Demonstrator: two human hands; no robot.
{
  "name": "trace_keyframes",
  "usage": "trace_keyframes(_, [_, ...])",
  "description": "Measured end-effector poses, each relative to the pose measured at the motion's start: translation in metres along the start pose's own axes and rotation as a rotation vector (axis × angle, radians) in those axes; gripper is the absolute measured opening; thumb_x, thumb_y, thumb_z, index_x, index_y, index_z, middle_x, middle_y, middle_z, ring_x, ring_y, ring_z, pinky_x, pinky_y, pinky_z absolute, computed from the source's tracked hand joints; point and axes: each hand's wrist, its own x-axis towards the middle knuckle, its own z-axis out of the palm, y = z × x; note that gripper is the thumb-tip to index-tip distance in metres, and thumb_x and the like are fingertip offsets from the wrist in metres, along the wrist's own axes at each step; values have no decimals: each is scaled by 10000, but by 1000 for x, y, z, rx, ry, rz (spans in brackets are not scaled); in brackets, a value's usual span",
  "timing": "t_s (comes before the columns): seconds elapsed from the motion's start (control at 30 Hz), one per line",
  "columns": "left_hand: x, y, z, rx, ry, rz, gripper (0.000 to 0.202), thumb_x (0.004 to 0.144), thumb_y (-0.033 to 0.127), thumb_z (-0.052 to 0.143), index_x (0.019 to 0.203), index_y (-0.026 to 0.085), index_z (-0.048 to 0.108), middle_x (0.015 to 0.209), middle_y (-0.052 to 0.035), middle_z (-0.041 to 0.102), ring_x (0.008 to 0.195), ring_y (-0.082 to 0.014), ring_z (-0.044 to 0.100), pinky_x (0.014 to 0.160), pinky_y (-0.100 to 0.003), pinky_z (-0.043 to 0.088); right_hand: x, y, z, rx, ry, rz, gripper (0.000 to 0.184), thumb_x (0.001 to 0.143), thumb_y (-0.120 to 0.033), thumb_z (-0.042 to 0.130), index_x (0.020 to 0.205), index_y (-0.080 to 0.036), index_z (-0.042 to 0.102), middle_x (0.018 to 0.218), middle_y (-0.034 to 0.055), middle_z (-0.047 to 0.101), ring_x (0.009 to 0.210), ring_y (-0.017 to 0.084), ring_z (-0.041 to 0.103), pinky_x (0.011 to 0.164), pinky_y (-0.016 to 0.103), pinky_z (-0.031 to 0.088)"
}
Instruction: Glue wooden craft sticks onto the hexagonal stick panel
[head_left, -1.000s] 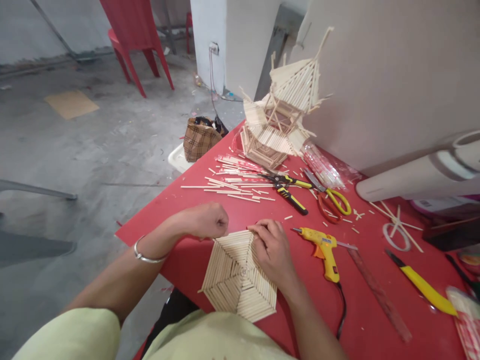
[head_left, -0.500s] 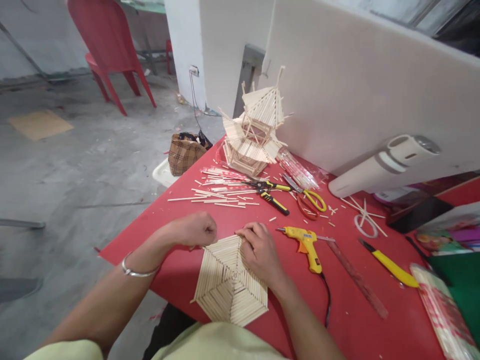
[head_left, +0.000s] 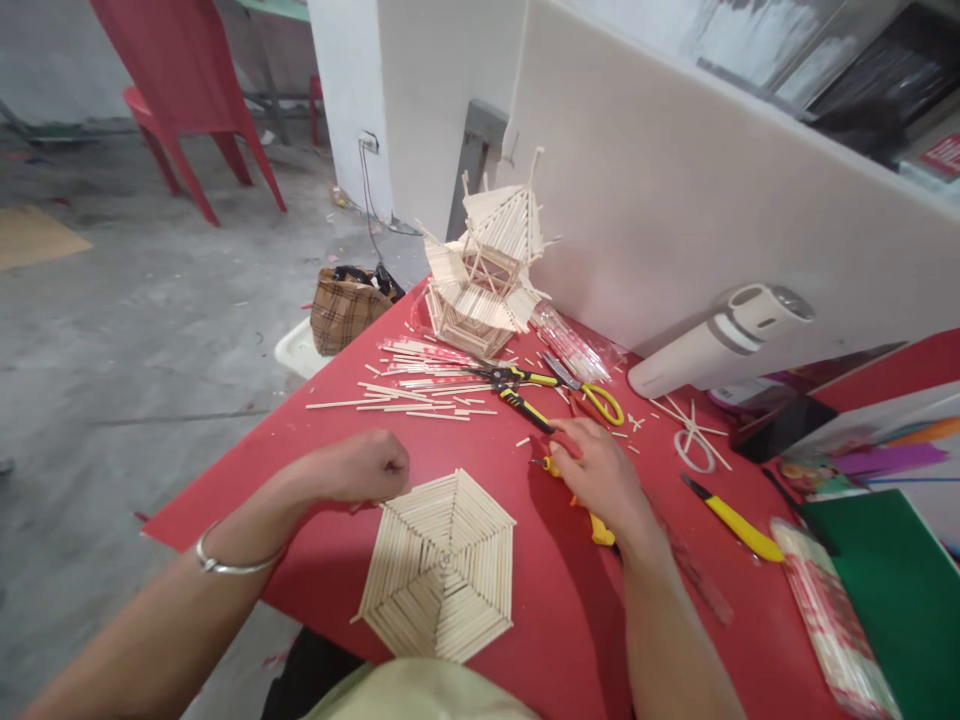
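A flat six-sided panel of thin wooden sticks [head_left: 442, 560] lies on the red table near my body. My left hand [head_left: 360, 467] is closed in a fist at the panel's upper left corner; what it holds, if anything, is hidden. Over the yellow glue gun [head_left: 602, 530] hovers my right hand [head_left: 600, 475], its fingers extended, partly covering the gun. The gun's nozzle and lower handle show on either side. Black-and-yellow pliers [head_left: 525, 405] and yellow-handled scissors [head_left: 600, 400] lie just beyond that hand.
A tiered stick pagoda model [head_left: 487, 270] stands at the far corner beside loose sticks [head_left: 420, 385]. To the right are a white tumbler [head_left: 712, 340], a tape ring [head_left: 694, 452], a yellow cutter knife [head_left: 742, 530] and a bagged stick pack [head_left: 832, 610].
My right hand has left the panel's upper edge and moved right, over the glue gun. The left fist stays at the panel's corner. The view has shifted slightly right.
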Motion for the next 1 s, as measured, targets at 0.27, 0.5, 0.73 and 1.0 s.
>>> trace_keyframes(0.27, [0,2,1,-40,-13,22,94,640,192,508,558,182,553,476,11,540,405,-134,525,425,-232,377,-56,53,-4,-158,-230,515,541,695,-741,648,889,-236,681,912,89,744,831,295,706,643,350,464])
trace_keyframes(0.5, [-1,2,2,-69,-20,20,123,650,199,538,530,180,529,484,6,542,405,-135,533,434,-237,392,-77,55,15,434,-149,543,440,749,-564,634,980,-192,669,843,45,728,752,227,680,667,324,524])
trace_keyframes(0.73, [-2,2,2,-63,-17,25,98,643,180,521,550,178,552,496,7,553,410,-138,543,431,-236,401,-60,-5,7,614,-37,373,431,781,-531,685,1033,-189,617,882,53,725,781,212,680,725,315,533])
trace_keyframes(1.0, [-2,2,2,-58,-16,49,99,645,178,518,547,181,532,485,14,540,414,-140,553,446,-239,403,-53,-45,0,128,-81,22,314,862,-481,587,1001,-201,617,759,28,682,583,167,581,569,279,428])
